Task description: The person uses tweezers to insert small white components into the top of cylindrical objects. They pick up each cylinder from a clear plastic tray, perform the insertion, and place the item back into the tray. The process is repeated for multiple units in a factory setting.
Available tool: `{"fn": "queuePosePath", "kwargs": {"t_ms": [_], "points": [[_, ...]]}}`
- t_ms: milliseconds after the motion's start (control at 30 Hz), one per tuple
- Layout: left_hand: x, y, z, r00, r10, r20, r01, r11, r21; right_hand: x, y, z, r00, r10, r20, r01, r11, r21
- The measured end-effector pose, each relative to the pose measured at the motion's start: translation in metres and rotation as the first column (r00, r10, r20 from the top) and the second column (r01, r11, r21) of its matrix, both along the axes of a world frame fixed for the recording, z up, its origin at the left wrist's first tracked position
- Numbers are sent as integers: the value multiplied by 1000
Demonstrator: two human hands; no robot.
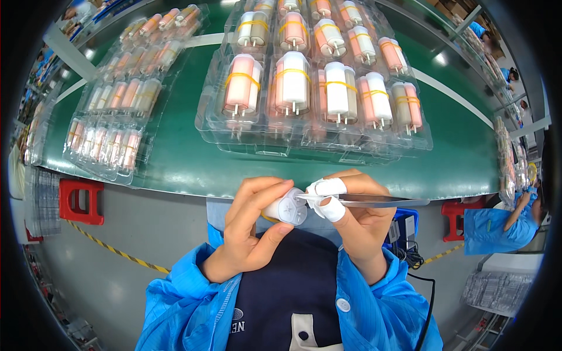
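Head view: plug bundle (292,211) turned end-on to a slim metal tool (374,203)

The bundle is held in the air over the person's lap, just short of the near edge of the green table (462,172). Its pronged end faces the person's right and partly up toward the camera; the long axis seems to run roughly left to right, its far end hidden by the fingers. The left hand (247,227) curls thumb and fingers around it. The right hand (362,221) pinches the tool between thumb and forefinger, both tips in white wraps (329,188). The tool's point aims left at the pronged end; whether it touches, I cannot tell. Good handling here probably means a firm left grip, a light, steady point, and no sideways push on the prongs. Beyond, clear plastic trays (274,150) hold banded bundles, prongs toward the person.
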State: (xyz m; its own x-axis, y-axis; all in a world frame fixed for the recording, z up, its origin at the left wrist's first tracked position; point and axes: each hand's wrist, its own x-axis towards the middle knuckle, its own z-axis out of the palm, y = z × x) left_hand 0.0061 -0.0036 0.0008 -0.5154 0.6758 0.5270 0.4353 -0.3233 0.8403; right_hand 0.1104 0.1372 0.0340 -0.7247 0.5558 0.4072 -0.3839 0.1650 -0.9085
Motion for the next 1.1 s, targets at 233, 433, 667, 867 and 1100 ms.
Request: {"fn": "queuePosePath", "kwargs": {"t_ms": [233,433,667,867,1100], "points": [[-1,1,2,999,22,-34,-22,1000,3,0,0,-1,1000,2,12,-2,1000,11],[0,1,1,999,34,-36,-34,999,0,-2,1,-3,1000,7,-12,-7,1000,13],[4,3,-3,996,88,-17,-88,996,14,-5,-2,1,1000,-15,13,14,993,118],[-2,2,-3,964,122,-236,-129,992,-12,-6,12,10,990,57,126,-87,965,247],[-2,3,-4,941,77,-329,-96,994,-42,-5,21,18,948,192,253,-223,969,102]]}}
